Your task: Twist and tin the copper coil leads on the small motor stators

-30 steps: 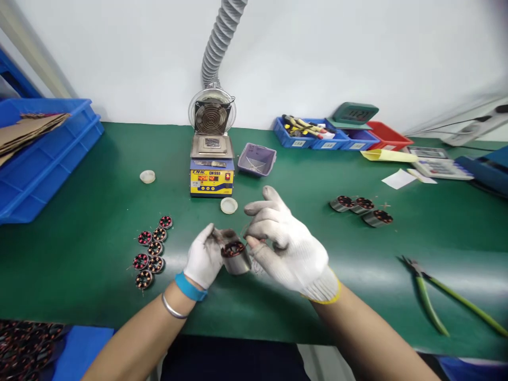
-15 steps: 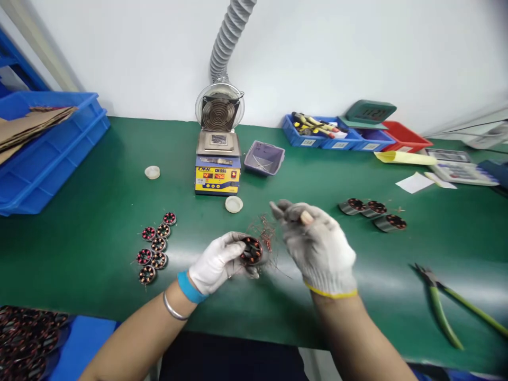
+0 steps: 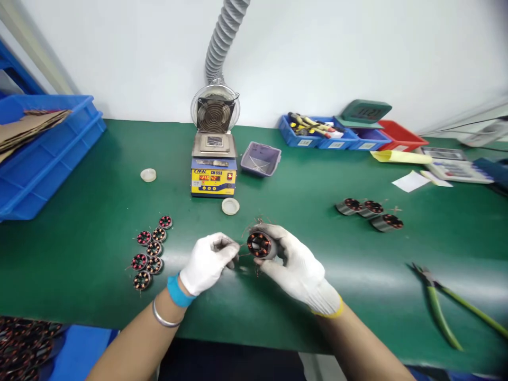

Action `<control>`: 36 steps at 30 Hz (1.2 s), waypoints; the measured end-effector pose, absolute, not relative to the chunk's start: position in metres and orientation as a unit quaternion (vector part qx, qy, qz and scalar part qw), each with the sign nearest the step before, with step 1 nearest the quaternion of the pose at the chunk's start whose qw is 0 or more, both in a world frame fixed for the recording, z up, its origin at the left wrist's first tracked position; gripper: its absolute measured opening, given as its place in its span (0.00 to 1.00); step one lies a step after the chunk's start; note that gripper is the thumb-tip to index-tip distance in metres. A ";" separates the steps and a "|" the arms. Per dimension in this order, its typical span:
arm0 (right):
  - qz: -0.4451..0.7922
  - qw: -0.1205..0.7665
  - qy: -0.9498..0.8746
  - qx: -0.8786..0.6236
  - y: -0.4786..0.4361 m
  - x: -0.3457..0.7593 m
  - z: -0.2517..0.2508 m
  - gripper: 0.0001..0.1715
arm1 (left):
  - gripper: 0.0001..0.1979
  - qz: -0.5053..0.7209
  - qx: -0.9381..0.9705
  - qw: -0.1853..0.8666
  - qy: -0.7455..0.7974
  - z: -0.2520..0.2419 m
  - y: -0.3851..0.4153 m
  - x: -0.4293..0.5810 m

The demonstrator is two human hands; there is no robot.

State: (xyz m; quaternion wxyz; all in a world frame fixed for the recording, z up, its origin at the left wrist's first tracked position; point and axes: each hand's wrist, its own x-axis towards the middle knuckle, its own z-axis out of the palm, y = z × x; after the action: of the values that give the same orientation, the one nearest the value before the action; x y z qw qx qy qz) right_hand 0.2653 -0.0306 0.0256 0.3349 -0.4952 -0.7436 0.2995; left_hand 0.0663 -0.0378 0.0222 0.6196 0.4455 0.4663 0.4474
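Working in front of the boxy yellow-and-blue solder pot on the green bench mat. Gripping a small grey metal, cylindrical, copper-wound motor stator in the white-knit-gloved right hand, with fingers and thumb clamped around its shell and its open wound face turned toward the camera. Held in front of the solder pot and a little to its right, between pot and near bench edge. Pinching thin copper wire leads at the stator's left side with the white-gloved left hand, fingertips pressed together on the strands; blue wristband and silver bangle on that wrist.

Directly behind the solder pot: a round caged fume fan with a ribbed grey hose rising up the wall. Just right of the pot: a small purple plastic tray with wire offcuts inside. Just in front of the pot: a round white plastic cap; to the pot's left, a second white cap. Front-left of the pot: a cluster of flat red-and-copper wound cores lying on the mat. Well to the pot's right: three more grey cylinders in a row; farther right and nearer the bench edge, green-handled pliers. Far left of the pot: a large blue plastic crate holding brown cardboard. Back right of the pot: small blue bins with yellow-handled tools, then a red bin.
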 end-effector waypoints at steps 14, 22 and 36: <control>0.157 0.265 -0.733 -0.607 0.076 0.238 0.009 0.30 | 0.08 0.283 0.682 0.401 0.542 -0.008 -0.037 0.081; 0.155 0.278 -0.723 -0.614 0.077 0.238 0.011 0.28 | 0.09 0.263 0.697 0.387 0.544 -0.009 -0.037 0.081; 0.429 0.225 -0.579 -0.656 0.096 0.227 0.033 0.19 | 0.09 0.234 0.706 0.381 0.550 -0.005 -0.039 0.081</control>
State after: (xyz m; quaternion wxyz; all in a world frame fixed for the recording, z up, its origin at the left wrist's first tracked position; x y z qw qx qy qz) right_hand 0.2271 0.0963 0.0331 0.2249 -0.6556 -0.5791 0.4293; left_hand 0.0811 -0.0386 -0.0047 0.3806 0.7056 0.5501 0.2340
